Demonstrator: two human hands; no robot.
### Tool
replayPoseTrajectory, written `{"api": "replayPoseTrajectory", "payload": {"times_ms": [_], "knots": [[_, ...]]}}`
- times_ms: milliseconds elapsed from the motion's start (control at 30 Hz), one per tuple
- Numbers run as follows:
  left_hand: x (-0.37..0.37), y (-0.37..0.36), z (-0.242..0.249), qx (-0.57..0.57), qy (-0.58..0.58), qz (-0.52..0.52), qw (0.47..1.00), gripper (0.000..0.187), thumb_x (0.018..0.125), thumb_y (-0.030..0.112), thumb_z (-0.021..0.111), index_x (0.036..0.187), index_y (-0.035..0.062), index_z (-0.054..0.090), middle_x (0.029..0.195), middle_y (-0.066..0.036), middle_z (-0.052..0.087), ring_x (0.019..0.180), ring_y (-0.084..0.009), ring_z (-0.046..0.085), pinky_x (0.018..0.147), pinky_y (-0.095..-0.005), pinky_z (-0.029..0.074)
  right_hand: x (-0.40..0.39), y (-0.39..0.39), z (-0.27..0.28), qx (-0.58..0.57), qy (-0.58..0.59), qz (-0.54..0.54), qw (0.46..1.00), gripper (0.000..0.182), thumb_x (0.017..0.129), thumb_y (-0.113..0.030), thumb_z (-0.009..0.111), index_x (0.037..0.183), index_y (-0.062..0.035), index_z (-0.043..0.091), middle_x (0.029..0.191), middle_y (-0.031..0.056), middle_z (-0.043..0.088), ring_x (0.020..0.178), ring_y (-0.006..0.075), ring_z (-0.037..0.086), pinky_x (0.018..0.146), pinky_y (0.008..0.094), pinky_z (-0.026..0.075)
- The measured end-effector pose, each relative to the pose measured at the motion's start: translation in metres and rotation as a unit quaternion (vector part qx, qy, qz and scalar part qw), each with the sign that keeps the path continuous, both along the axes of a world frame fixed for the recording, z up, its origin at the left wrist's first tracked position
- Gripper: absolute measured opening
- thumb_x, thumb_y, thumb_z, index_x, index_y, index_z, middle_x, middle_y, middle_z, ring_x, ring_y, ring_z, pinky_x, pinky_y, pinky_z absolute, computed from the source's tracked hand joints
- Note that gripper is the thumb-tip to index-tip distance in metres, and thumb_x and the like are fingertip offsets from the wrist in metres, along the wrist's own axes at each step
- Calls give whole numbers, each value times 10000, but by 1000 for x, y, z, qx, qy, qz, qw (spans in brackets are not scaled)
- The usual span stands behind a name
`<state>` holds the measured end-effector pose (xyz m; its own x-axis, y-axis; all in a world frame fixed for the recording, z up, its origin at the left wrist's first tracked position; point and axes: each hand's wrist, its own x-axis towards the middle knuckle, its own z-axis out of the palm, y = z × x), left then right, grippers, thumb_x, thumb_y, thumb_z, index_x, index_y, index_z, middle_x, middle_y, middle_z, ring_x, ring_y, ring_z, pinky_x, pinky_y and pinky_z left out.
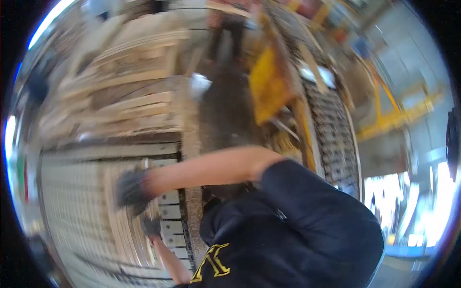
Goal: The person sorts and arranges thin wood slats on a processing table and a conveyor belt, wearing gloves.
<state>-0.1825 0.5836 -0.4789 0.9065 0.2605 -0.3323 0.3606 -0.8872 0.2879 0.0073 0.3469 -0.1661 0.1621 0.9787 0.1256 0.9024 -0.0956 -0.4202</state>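
Observation:
Both my hands wear dark grey gloves and are smeared by motion. My right hand (132, 191) reaches across to the left and lies over the upper part of a row of long pale wooden slats (126, 235). Lower down, my left hand (152, 226) is at the right-hand edge of the same slats. Its bare forearm comes up from the bottom of the view. The slats lie side by side on a light metal bed (72, 192) with dark bars and rows of holes. I cannot tell whether the fingers grip the slats.
Beyond the bed, wooden frames and boards (139, 103) are stacked. A dark floor aisle (228, 110) runs ahead, where another person's legs (225, 36) show. To the right are a yellow panel (271, 81), a dark slatted conveyor-like track (331, 129) and yellow railings (398, 117).

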Motion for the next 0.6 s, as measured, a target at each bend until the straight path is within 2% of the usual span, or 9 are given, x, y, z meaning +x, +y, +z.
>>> {"api": "replayPoseTrajectory", "payload": {"times_ms": [67, 133, 200, 300, 400, 433, 567, 600], "knots": [[-52, 24, -26, -20, 27, 33, 999, 899, 857, 621, 654, 1498, 35, 425, 1478, -190, 501, 1379, -360, 452, 1136, -462, 381, 12, 59, 27, 50, -44, 32, 997, 590, 827, -434, 727, 1285, -70, 646, 1297, 155, 634, 1193, 330, 583, 1034, 456, 457], [-83, 29, -24, -93, 61, 167, 980, 891, 858, 610, 660, 1499, 40, 420, 1474, -182, 503, 1365, -353, 462, 1115, -462, 392, 30, 105, 33, 75, -61, 25, 995, 576, 834, -435, 721, 1279, -76, 651, 1290, 155, 639, 1185, 328, 589, 1028, 455, 461], [-95, 26, -8, -157, 72, 295, 940, 883, 860, 600, 667, 1499, 45, 416, 1470, -175, 504, 1350, -346, 471, 1095, -461, 403, 40, 128, 30, 88, -59, 15, 994, 563, 841, -436, 715, 1274, -81, 656, 1283, 155, 643, 1178, 326, 594, 1023, 454, 465], [-98, 21, 32, -209, 68, 431, 875, 872, 863, 584, 677, 1499, 52, 409, 1464, -164, 506, 1328, -336, 485, 1063, -461, 419, 41, 150, 31, 116, -53, 13, 992, 543, 852, -439, 706, 1265, -89, 664, 1272, 154, 650, 1166, 323, 603, 1015, 452, 471], [-116, 19, 53, -233, 49, 510, 826, 862, 865, 569, 686, 1499, 59, 402, 1459, -153, 508, 1306, -326, 498, 1032, -460, 436, 33, 164, 19, 122, -39, 5, 992, 524, 863, -441, 697, 1256, -97, 671, 1261, 154, 657, 1155, 321, 611, 1007, 450, 477], [-134, 30, 36, -245, 43, 531, 810, 858, 866, 564, 690, 1499, 61, 400, 1457, -149, 509, 1298, -323, 503, 1022, -460, 441, 32, 164, 13, 115, -36, 4, 993, 517, 866, -441, 694, 1254, -99, 674, 1258, 154, 660, 1151, 320, 613, 1005, 450, 479], [-164, 25, 40, -256, 24, 612, 748, 846, 869, 543, 703, 1499, 71, 391, 1449, -134, 512, 1269, -309, 521, 981, -459, 463, 32, 174, -2, 108, -5, 7, 994, 493, 881, -444, 683, 1242, -110, 684, 1244, 153, 669, 1137, 316, 624, 994, 447, 487], [-163, 19, 58, -253, 23, 624, 739, 844, 870, 538, 706, 1499, 73, 389, 1447, -131, 513, 1262, -306, 526, 970, -459, 469, 39, 166, 7, 112, 7, -2, 994, 487, 884, -445, 680, 1239, -112, 686, 1240, 153, 671, 1133, 315, 627, 992, 447, 489]]}}
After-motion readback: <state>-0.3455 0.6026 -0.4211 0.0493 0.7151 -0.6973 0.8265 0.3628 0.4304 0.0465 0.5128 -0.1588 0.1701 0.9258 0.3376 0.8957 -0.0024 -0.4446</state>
